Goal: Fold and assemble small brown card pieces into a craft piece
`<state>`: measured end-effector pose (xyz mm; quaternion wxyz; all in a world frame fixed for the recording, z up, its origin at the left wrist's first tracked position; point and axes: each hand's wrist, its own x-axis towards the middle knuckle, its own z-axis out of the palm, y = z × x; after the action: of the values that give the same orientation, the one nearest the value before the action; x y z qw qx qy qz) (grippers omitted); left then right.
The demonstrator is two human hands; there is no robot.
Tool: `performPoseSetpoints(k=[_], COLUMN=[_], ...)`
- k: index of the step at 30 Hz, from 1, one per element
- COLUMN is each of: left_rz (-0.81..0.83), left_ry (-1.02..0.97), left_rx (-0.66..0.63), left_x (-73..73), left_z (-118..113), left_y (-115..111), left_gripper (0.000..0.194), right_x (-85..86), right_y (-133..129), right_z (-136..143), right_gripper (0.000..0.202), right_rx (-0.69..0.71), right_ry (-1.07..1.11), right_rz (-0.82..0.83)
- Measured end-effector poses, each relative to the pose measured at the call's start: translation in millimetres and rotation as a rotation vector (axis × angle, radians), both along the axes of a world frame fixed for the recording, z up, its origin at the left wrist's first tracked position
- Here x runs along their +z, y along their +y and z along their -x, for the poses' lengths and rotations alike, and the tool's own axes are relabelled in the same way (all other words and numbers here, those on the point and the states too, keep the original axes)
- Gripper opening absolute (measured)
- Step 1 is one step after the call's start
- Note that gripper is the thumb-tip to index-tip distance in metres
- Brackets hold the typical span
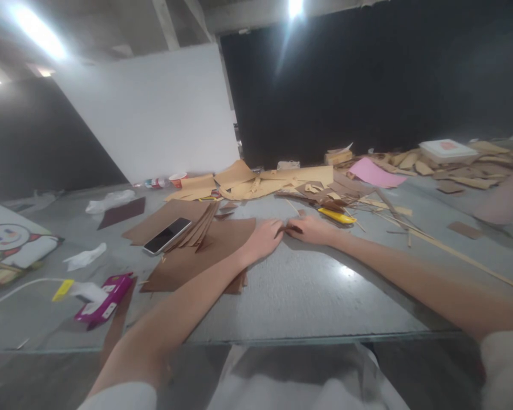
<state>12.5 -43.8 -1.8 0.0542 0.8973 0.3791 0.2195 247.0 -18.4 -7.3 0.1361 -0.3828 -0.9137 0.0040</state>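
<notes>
My left hand (267, 236) and my right hand (311, 230) meet over the table, fingertips close together. The fingers of both are curled in a pinch. Whatever lies between them is too small and blurred to name. Beside my left wrist lies a stack of brown sheets (222, 250), which look like leather or card. A phone (167, 235) rests on more brown sheets to the left. Just beyond my right hand is a yellow utility knife (337, 216), lying flat among thin brown strips.
A purple power strip (105, 299) with a white plug and cable lies at left. Tan scraps (282, 177) and a pink sheet (377, 172) spread along the back. A white lidded box (448, 150) sits on scraps at right. Another person's blurred arm (507, 196) reaches in there.
</notes>
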Motion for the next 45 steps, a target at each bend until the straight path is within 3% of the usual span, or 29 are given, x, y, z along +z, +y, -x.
performPoseSetpoints(k=[45], left_rz=[-0.016], left_ry=[0.017], left_rx=[-0.001], left_x=[1.2], left_z=[-1.8], left_y=[-2.1], left_gripper=[0.014], right_x=[-0.6], right_y=[-0.8], right_z=[1.5], right_gripper=[0.034], right_rx=[0.006], right_ry=[-0.002], right_rz=[-0.057])
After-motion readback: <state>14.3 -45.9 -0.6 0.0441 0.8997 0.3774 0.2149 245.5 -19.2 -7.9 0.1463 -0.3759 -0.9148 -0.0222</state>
